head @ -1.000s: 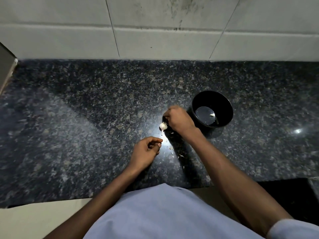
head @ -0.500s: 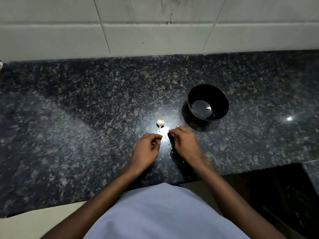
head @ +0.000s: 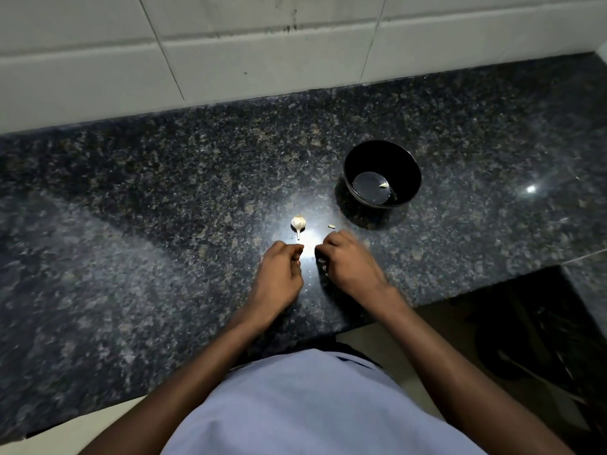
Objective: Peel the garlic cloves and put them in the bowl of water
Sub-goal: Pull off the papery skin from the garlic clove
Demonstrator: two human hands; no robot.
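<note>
Both hands curled, close together on the dark speckled granite table, near side of the black round bowl of water. Left hand pinches something small at fingertips, likely a clove; right hand grip contents: can't tell. White garlic bulb lies left of bowl, one peeled clove inside. Advice: nick skin at root end, peel over table.

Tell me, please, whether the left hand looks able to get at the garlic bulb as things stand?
Probably yes. The garlic bulb lies on the bare counter just beyond the left hand, with nothing between them. The fingers are curled, though, and may already hold something; that is too small to tell.
</note>
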